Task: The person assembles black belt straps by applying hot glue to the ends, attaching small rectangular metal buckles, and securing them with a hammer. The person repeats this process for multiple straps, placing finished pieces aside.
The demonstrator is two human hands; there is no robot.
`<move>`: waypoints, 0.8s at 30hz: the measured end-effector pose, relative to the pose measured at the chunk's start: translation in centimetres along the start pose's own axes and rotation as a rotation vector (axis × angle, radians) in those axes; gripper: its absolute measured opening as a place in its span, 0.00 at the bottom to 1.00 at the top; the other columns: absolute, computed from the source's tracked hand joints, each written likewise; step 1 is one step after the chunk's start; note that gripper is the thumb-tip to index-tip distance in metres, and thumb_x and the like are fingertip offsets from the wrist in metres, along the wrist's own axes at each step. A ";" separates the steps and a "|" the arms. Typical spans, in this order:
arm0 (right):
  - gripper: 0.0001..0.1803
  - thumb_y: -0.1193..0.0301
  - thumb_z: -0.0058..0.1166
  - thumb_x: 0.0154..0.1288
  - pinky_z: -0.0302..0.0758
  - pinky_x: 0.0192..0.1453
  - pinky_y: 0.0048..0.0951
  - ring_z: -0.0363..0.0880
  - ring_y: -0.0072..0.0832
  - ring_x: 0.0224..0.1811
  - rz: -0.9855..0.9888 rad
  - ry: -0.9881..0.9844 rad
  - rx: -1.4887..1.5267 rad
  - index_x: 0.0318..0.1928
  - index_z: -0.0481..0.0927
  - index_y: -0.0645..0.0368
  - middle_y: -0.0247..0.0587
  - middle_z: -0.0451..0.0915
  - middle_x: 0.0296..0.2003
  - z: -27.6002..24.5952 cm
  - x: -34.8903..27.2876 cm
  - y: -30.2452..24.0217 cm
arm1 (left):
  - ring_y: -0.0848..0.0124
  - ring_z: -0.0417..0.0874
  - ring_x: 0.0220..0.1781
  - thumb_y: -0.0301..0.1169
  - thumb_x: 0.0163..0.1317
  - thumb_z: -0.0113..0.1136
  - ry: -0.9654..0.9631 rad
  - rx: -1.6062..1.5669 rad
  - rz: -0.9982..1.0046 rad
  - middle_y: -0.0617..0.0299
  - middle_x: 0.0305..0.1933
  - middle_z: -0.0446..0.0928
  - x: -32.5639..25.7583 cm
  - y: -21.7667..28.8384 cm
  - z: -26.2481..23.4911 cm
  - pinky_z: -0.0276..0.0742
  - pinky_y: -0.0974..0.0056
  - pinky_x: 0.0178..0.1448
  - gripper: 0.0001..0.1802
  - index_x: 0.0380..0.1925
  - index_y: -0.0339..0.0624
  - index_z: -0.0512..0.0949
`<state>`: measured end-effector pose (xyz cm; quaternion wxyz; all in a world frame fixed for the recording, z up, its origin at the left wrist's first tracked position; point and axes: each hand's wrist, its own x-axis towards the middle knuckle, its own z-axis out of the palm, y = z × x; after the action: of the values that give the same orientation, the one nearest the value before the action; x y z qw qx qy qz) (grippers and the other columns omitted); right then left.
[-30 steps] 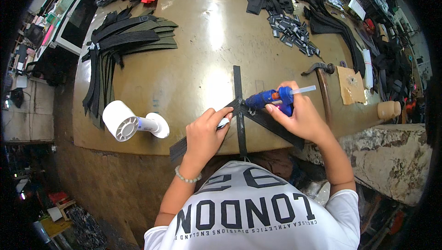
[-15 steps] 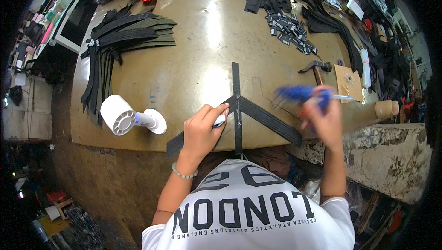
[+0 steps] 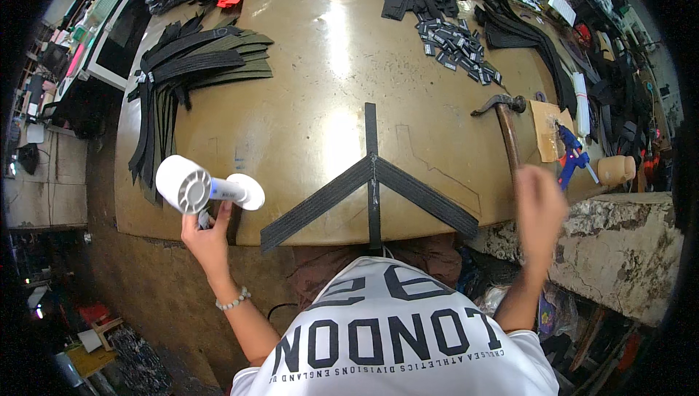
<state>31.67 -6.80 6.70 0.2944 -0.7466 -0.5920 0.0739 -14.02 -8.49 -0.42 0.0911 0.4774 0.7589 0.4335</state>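
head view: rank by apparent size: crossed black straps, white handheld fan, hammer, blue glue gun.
1. crossed black straps
2. hammer and white handheld fan: look alike in extent, so unranked; fisheye bending makes it unsure
3. blue glue gun

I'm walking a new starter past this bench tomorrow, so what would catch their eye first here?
Most likely the three black straps joined in an arrow shape at the near edge of the tan table. Next, the white handheld fan at the near left corner, with the left hand reaching up to it. The right hand is a blur near the blue glue gun and hammer.
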 end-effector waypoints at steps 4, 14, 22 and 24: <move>0.14 0.76 0.64 0.59 0.74 0.56 0.41 0.76 0.45 0.52 -0.482 -0.252 0.202 0.47 0.82 0.60 0.46 0.78 0.49 8.2 -3.8 -4.2 | 0.71 0.80 0.41 0.30 0.53 0.76 -0.102 -0.044 0.131 0.57 0.42 0.82 0.9 1.5 1.8 0.77 0.66 0.46 0.21 0.44 0.28 0.81; 0.14 0.76 0.65 0.57 0.71 0.55 0.40 0.75 0.42 0.50 -0.483 -0.173 0.237 0.45 0.84 0.59 0.41 0.78 0.47 10.2 -3.7 -3.3 | 0.70 0.84 0.45 0.26 0.56 0.71 -0.257 -0.101 -0.002 0.55 0.41 0.85 2.8 2.3 3.4 0.77 0.62 0.54 0.20 0.49 0.30 0.81; 0.13 0.76 0.65 0.57 0.70 0.53 0.36 0.75 0.37 0.48 -0.489 -0.179 0.239 0.45 0.85 0.58 0.38 0.79 0.46 10.5 -1.4 -2.8 | 0.71 0.81 0.51 0.17 0.53 0.65 -0.636 -0.310 0.002 0.57 0.52 0.82 6.9 0.5 0.8 0.76 0.63 0.58 0.21 0.50 0.31 0.79; 0.13 0.77 0.66 0.57 0.72 0.53 0.35 0.75 0.37 0.47 -0.482 -0.190 0.233 0.44 0.86 0.59 0.39 0.80 0.45 10.5 -1.3 -2.8 | 0.71 0.81 0.51 0.17 0.52 0.65 -0.670 -0.294 0.061 0.57 0.52 0.82 7.2 0.0 0.7 0.76 0.63 0.58 0.24 0.52 0.31 0.78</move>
<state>24.10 -3.99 -0.72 0.3302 -0.5352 -0.7650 0.1390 -17.45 -2.36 1.11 0.3891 0.5972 0.6018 0.3603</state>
